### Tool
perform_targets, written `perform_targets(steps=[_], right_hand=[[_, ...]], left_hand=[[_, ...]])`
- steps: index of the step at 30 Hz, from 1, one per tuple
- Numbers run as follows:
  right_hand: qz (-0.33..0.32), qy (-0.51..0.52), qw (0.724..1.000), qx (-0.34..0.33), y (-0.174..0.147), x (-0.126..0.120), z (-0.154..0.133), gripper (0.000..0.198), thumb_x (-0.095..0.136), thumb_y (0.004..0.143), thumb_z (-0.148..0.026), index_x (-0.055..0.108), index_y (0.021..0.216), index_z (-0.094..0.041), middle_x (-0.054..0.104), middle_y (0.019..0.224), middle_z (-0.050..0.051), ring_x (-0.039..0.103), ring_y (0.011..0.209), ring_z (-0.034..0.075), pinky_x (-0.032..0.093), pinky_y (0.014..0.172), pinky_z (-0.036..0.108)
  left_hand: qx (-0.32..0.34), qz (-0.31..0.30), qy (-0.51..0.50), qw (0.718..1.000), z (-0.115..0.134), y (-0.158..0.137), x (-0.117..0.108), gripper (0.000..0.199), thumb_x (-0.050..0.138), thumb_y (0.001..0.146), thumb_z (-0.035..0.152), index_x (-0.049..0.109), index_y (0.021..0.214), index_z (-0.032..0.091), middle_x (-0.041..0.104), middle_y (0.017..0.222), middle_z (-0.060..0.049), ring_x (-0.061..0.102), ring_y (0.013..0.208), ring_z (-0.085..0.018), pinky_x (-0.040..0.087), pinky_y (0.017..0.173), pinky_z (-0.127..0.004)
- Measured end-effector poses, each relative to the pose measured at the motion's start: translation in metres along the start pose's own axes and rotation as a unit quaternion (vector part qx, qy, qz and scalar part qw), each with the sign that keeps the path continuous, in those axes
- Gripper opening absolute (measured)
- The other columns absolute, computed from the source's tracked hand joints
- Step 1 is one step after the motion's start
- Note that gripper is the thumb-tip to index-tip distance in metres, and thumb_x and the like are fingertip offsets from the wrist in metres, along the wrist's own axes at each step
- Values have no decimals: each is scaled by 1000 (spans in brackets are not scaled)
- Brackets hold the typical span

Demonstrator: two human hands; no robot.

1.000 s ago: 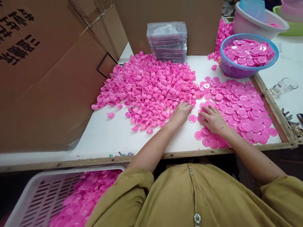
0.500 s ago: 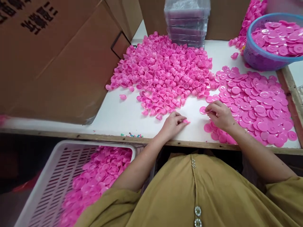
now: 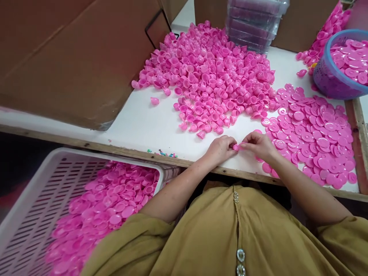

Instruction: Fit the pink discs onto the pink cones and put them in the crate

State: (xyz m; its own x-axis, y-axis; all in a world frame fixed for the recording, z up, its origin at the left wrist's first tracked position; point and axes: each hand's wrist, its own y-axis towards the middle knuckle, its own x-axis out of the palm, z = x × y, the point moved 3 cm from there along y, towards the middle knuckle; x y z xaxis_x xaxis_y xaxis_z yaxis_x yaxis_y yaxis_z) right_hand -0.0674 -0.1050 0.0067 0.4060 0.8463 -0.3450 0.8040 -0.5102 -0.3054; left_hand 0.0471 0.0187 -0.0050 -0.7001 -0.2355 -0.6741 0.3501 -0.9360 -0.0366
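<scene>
No lettering, label, brand, number or sign can be read, whether on the large brown carton (image 3: 71,61), the plastic-wrapped stack (image 3: 253,25) or the blue basket (image 3: 327,76).

- Here's the white table (image 3: 129,126), wooden strip (image 3: 135,155) along its front!
- Pink cups (image 3: 212,76), heaped mid-table!
- Pink discs (image 3: 313,130) spread right!
- Big cardboard box (image 3: 71,65) at left!
- Clear-wrapped stack (image 3: 251,27) behind the cups!
- Tiny coloured bits (image 3: 162,153) near the edge!

Left hand (image 3: 221,150), right hand (image 3: 260,146) drawn together; pink cup (image 3: 236,147) now just beside pink disc (image 3: 243,144).
</scene>
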Motion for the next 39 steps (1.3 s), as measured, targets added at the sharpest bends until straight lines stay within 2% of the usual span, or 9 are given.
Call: perform_targets(steps=[3, 7, 10, 14, 20, 25, 30, 33, 39], right_hand=[[-25, -14, 1000, -4, 2, 7, -5, 42, 75, 63, -57, 60, 70, -19, 57, 62, -2, 51, 58, 12, 42, 53, 26], [-44, 3, 998, 53, 6, 13, -6, 38, 76, 65, -51, 58, 72, -18, 53, 54, -4, 48, 48, 10, 38, 42, 23], [-34, -29, 996, 78, 10, 14, -8, 31, 78, 68, -40, 56, 71, -18, 56, 54, -3, 54, 48, 11, 40, 41, 21], [-50, -79, 991, 93, 13, 13, -11, 30, 80, 70, -32, 54, 70, -18, 59, 56, -2, 57, 45, 10, 39, 40, 18], [-71, -55, 987, 131, 13, 15, -9, 33, 81, 72, -29, 50, 71, -18, 60, 53, -2, 57, 40, 10, 37, 35, 17], [-78, -70, 988, 114, 16, 17, -9, 28, 77, 76, -26, 50, 72, -19, 60, 56, -3, 58, 41, 10, 42, 37, 18], [-89, -80, 987, 110, 18, 17, -10, 27, 75, 77, -21, 49, 72, -19, 58, 54, -5, 57, 40, 9, 40, 36, 18], [-90, -92, 986, 104, 19, 17, -13, 28, 75, 78, -21, 48, 70, -19, 57, 53, -5, 56, 39, 9, 39, 36, 18], [-117, -101, 976, 153, 23, 16, -18, 29, 76, 78, -22, 47, 75, -19, 56, 50, -6, 52, 36, 8, 36, 33, 16]], left_hand=[[-8, -4, 2, 1000, -2, 1, 0, 14, 65, 80, 27, 70, 87, 16, 65, 80, -3, 58, 71, -15, 43, 66, -25], [-15, -5, 4, 1000, -4, 2, 1, 19, 65, 82, 34, 70, 85, 16, 66, 79, -4, 58, 70, -16, 42, 65, -26], [-26, -5, -6, 1000, -5, 3, 0, 25, 64, 82, 40, 70, 84, 16, 67, 79, -5, 58, 69, -16, 42, 64, -27], [-36, -14, -36, 999, -5, 2, -3, 22, 67, 80, 37, 71, 83, 16, 68, 78, -4, 60, 70, -16, 43, 66, -26], [-37, -22, -28, 999, -4, 4, -4, 20, 67, 80, 35, 71, 84, 16, 68, 77, -4, 59, 69, -16, 43, 67, -26], [-45, -32, -16, 998, -4, 4, -7, 18, 66, 79, 34, 70, 82, 16, 68, 77, -4, 59, 69, -16, 43, 66, -27], [-23, -108, -57, 992, 0, 5, -18, 21, 69, 71, 26, 71, 90, 16, 69, 78, -3, 60, 70, -16, 42, 63, -25], [-30, -123, -61, 990, 0, 8, -23, 22, 70, 70, 28, 71, 88, 15, 68, 77, -3, 60, 69, -16, 40, 61, -24], [-51, -174, -77, 980, -3, 21, -24, 21, 68, 69, 33, 66, 82, 16, 65, 73, -1, 59, 69, -16, 37, 59, -24]])
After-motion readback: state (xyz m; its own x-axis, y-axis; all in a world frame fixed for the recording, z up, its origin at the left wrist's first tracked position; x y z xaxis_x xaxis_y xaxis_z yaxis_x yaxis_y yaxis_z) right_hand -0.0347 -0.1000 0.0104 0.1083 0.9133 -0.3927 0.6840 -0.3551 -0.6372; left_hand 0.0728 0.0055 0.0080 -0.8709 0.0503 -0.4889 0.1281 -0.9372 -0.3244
